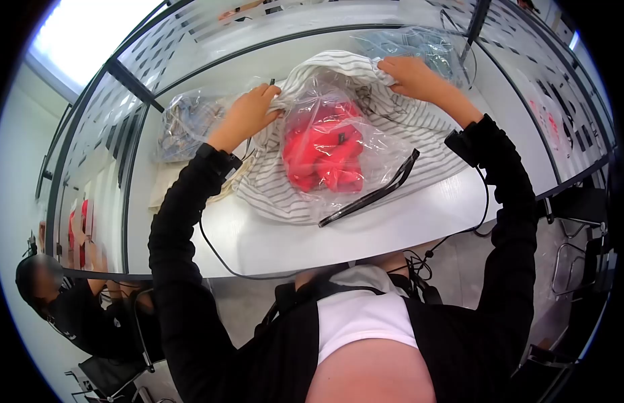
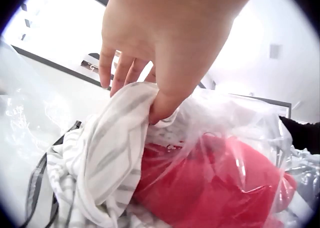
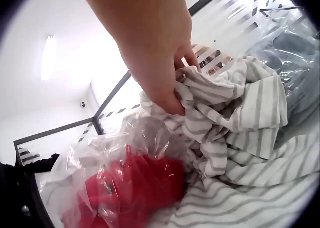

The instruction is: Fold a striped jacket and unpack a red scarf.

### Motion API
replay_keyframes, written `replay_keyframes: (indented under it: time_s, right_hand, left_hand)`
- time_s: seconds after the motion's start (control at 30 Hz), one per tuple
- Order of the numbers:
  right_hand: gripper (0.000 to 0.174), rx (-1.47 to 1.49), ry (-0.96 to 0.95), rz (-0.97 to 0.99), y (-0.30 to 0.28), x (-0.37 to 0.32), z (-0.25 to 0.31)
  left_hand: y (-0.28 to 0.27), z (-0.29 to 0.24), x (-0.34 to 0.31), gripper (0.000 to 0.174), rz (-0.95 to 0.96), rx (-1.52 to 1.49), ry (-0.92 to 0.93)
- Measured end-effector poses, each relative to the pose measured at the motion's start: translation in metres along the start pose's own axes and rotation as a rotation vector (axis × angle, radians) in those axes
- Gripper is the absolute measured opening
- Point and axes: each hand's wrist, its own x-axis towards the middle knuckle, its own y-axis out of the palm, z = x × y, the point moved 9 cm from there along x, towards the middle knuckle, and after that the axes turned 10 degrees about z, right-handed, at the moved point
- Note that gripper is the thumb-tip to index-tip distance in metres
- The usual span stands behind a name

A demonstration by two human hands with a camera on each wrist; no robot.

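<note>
A white cloth with grey stripes [image 1: 419,134] is spread on the table, its far edge raised and bunched. My left hand [image 1: 248,117] pinches that edge on the left; in the left wrist view the thumb presses a fold [image 2: 120,138] against the fingers. On the right, my right hand [image 1: 416,79] grips the same edge, and the right wrist view has bunched cloth [image 3: 215,108] between thumb and fingers. Between the hands, a clear plastic bag holding folded red fabric [image 1: 322,151] lies on the stripes. A glossy black strip [image 1: 372,191] lies across the bag's near side.
Bagged blue clothing [image 1: 416,50] is at the back right, and another bagged patterned garment [image 1: 187,124] at the left over cream cloth [image 1: 169,178]. Clear panels with dark frames [image 1: 137,84] surround the white table [image 1: 285,248]. Cables run from both wrists. Another person sits at lower left.
</note>
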Motion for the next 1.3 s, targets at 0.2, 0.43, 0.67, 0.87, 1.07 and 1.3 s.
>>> replay_keyframes:
  time_s: [0.2, 0.43, 0.67, 0.87, 1.07, 1.3]
  right_hand:
    - [0.043, 0.104, 0.107, -0.039, 0.01, 0.001, -0.006]
    - [0.042, 0.065, 0.187, -0.004, 0.02, 0.005, -0.009]
    - [0.038, 0.087, 0.218, -0.114, 0.01, -0.004, -0.021]
    - [0.032, 0.113, 0.194, -0.085, 0.014, 0.0, -0.02]
    - [0.034, 0.034, 0.152, -0.043, 0.021, 0.001, -0.004]
    - [0.038, 0.026, 0.186, -0.053, 0.024, -0.001, -0.002]
  left_hand:
    - [-0.022, -0.12, -0.019, 0.075, -0.005, 0.363, 0.445]
    - [0.065, -0.19, -0.032, 0.043, 0.272, 0.369, 0.801]
    - [-0.114, -0.125, -0.048, 0.012, 0.039, 0.208, 0.637]
    - [-0.27, -0.036, -0.119, 0.03, -0.611, 0.349, 0.135]
    - [-0.068, 0.165, -0.134, 0.049, 0.255, 0.892, -0.155]
    - [-0.001, -0.051, -0.07, 0.029, -0.018, 0.153, 0.146]
